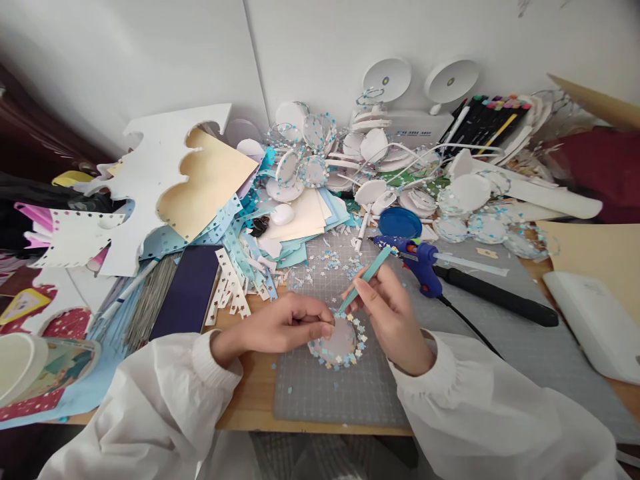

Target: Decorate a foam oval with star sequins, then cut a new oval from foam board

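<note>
A pale disc (343,339) ringed with small blue, white and cream flower shapes lies on the grey cutting mat (320,393). My left hand (285,323) is over its upper left edge, thumb and fingertips pinched together; what they hold, if anything, is too small to name. From the right, my right hand (387,310) grips teal tweezers (369,275) between thumb and fingers. Their lower tip points down at the top edge of the disc, close to my left fingertips. Loose flower pieces (327,260) are scattered on the mat beyond my hands.
A blue glue gun (425,267) with a cable lies right of my right hand, near a black rod (495,293). Punched paper strips (233,283) and a dark blue box (187,290) are at left. White discs (373,193) and markers (485,127) crowd the back.
</note>
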Demonstrator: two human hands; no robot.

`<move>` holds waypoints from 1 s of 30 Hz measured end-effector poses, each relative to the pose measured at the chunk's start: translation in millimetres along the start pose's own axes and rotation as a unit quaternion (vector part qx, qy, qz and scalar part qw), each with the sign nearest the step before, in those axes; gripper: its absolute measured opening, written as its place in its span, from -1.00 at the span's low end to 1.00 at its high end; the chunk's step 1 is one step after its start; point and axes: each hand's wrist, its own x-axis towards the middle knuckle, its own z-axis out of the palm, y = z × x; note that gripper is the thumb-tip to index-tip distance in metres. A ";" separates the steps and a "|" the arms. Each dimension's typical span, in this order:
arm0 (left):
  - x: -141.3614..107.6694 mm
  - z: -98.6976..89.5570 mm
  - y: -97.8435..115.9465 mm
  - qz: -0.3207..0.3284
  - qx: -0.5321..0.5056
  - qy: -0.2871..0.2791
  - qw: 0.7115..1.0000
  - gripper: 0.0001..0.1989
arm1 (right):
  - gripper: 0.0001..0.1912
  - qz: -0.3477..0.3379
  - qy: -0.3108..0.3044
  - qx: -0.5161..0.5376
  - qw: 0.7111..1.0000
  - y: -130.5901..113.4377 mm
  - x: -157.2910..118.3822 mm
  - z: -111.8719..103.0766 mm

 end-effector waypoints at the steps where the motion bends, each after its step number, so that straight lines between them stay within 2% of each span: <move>1: -0.3 0.1 -0.2 -0.001 0.000 -0.001 1.000 -0.75 | -0.85 0.025 0.003 0.029 0.999 0.5 1.3 -0.7; 4: -0.9 0.2 -0.4 -0.015 0.005 -0.008 1.000 -0.74 | -0.83 0.079 0.030 0.109 0.991 -0.2 5.4 -2.1; 7: -0.9 0.1 0.3 -0.028 0.011 -0.017 0.999 -0.72 | -0.82 0.082 0.068 0.147 0.983 -3.7 8.1 -2.2; 11: -0.7 -0.4 0.4 -0.026 0.015 -0.019 0.999 -0.71 | -0.87 0.043 0.098 0.137 0.985 -8.2 9.7 -1.6; 16: -1.2 -2.3 -1.9 -0.023 0.004 -0.019 1.000 -0.68 | -0.88 -0.064 0.134 0.092 0.985 -9.9 17.7 -9.4; 23: -0.8 -2.2 -1.4 -0.033 0.028 -0.024 0.999 -0.63 | -0.91 -0.093 0.057 -0.005 0.994 -1.5 26.1 -31.7; 30: -0.1 -1.8 -3.0 -0.033 0.044 -0.023 0.998 -0.58 | -0.91 -0.134 0.064 -0.081 0.986 9.4 21.3 -28.8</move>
